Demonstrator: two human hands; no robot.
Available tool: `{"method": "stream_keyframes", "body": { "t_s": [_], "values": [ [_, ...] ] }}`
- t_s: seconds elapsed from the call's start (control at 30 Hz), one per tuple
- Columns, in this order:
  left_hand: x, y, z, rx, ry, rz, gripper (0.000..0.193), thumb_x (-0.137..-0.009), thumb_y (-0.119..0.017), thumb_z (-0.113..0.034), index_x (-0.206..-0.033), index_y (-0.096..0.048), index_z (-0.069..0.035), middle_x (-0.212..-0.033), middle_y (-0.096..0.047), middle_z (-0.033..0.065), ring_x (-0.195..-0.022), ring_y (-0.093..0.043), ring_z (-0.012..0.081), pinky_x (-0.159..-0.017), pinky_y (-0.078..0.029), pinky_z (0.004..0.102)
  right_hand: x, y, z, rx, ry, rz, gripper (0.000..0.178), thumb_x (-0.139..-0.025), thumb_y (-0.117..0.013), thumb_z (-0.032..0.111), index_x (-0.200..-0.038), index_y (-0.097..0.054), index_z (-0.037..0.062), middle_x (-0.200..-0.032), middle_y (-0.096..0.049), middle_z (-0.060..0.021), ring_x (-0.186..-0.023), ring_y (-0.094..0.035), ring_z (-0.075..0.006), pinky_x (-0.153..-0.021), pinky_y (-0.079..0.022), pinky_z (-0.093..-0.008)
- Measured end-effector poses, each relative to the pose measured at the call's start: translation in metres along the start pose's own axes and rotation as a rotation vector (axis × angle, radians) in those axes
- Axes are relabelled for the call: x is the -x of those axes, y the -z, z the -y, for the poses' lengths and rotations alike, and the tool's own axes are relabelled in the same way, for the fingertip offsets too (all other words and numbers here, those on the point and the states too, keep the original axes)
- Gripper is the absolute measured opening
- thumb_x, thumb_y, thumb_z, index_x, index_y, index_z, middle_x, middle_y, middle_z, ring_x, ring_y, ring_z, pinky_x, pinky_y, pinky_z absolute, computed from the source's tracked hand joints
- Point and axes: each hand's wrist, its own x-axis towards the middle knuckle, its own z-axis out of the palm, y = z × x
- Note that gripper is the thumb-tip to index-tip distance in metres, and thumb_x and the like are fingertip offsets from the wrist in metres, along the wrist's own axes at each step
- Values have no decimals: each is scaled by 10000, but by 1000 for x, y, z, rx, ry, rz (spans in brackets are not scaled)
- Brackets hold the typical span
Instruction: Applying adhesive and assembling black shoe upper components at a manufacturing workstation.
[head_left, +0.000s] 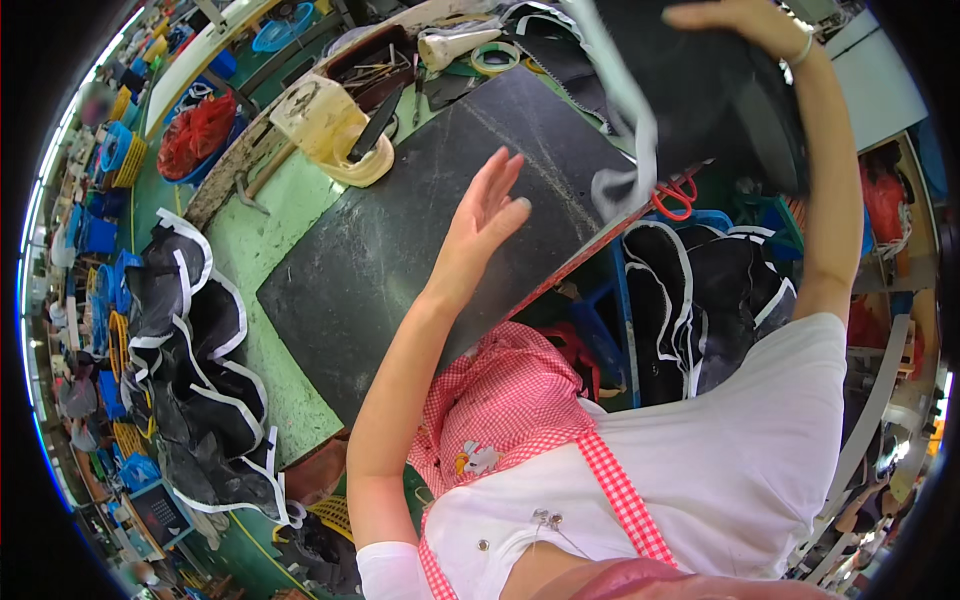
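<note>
My left hand hovers over a scuffed black board on the bench, its fingers spread and nothing in them. Up at the far right, my right hand grips the top of a black fabric piece. A white edging strip runs down the left side of that piece, blurred by motion, and its lower end curls over the board's right corner. Red-handled scissors lie just below the piece. My right thumb is hidden.
Left of the board stands a yellowed plastic container, near a hammer. Black pieces with white edging hang over the bench's left end; more fill a blue-rimmed bin at right. Behind are a tool tray and tape roll.
</note>
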Motion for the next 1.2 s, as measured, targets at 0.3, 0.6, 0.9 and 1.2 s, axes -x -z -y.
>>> {"method": "stream_keyframes", "body": {
  "t_s": [0.3,0.6,0.9,1.2],
  "values": [
    [93,14,-14,312,369,-520,529,-959,-750,-167,-1416,-551,9,-1349,-646,141,-1215,-648,254,-1053,-537,394,-23,-120,-119,-114,35,83,425,-1042,-562,387,-1138,-705,-2,-1045,-755,-105,-985,-715,-179,-880,-579,-342],
    [227,114,-81,229,151,-930,499,-988,-684,-309,-1323,-631,56,-1259,-708,143,-1094,-705,252,-1007,-536,364,-171,-89,-284,517,-434,-647,599,-925,-666,574,-1239,-710,65,-1163,-740,-210,-1113,-717,-360,-940,-569,-469],
    [243,153,-76,101,205,-1083,482,-993,-676,-301,-1344,-627,27,-1255,-706,142,-1103,-702,259,-980,-547,358,-180,-62,-303,518,-120,-687,508,-959,-607,568,-1114,-771,112,-1044,-761,-171,-1017,-718,-341,-915,-521,-438],
    [243,175,-76,189,259,-1035,472,-990,-681,-296,-1320,-641,39,-1251,-715,140,-1081,-711,265,-976,-550,364,-92,-2,-246,-88,-371,350,266,-937,-763,281,-1097,-774,69,-967,-748,36,-823,-662,-35,-710,-520,-233]
  ]
}}
